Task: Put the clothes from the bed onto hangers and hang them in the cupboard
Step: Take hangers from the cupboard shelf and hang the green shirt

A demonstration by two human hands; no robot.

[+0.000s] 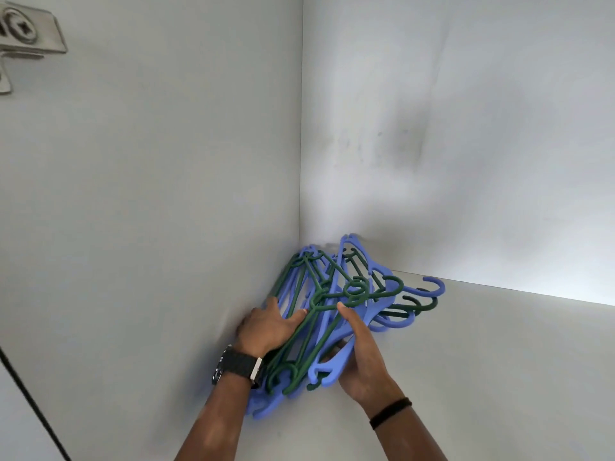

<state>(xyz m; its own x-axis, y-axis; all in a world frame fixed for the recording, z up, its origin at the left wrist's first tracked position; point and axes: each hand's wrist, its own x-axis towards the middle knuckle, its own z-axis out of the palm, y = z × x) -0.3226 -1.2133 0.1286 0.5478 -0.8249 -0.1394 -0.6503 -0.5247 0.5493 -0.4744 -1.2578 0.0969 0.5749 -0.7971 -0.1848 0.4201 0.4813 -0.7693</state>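
Observation:
A tangled pile of several blue and dark green plastic hangers (346, 294) lies in the back left corner of a white cupboard shelf (482, 361). My left hand (269, 326), a black watch on its wrist, rests on the left side of the pile with fingers spread over the green hangers. My right hand (357, 354) grips the right side of the pile, thumb on top and fingers curled under a blue hanger. No clothes and no bed are in view.
The cupboard's left wall (149, 194) and back wall (466, 144) close in the corner. A metal door hinge (23, 38) sits at the top left. The open door's edge (30, 404) runs along the bottom left.

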